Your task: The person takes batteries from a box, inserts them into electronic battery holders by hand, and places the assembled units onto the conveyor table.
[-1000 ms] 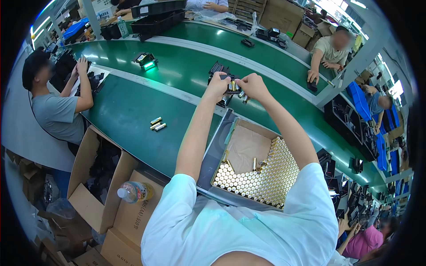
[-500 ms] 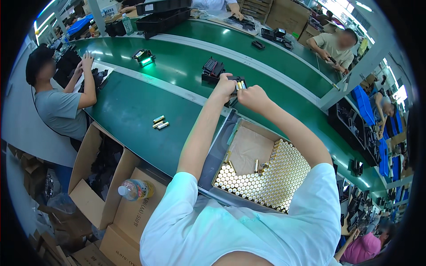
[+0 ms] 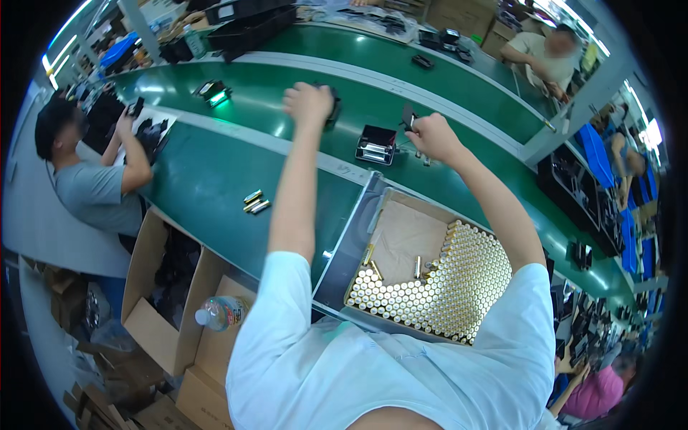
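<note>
Now left hand [image 3: 308, 102] fisted, right hand [image 3: 430, 136] pinching dark piece [image 3: 408, 115]; black tray [image 3: 376, 145] between hands.

Your left hand [image 3: 308, 102] is closed over a black case [image 3: 334, 107] on the green belt [image 3: 208, 179], mostly hidden. Your right hand [image 3: 432, 136] pinches a small dark flat piece [image 3: 408, 115], perhaps a lid. Between them an open black holder [image 3: 376, 145] lies flat, silvery cells inside.
</note>
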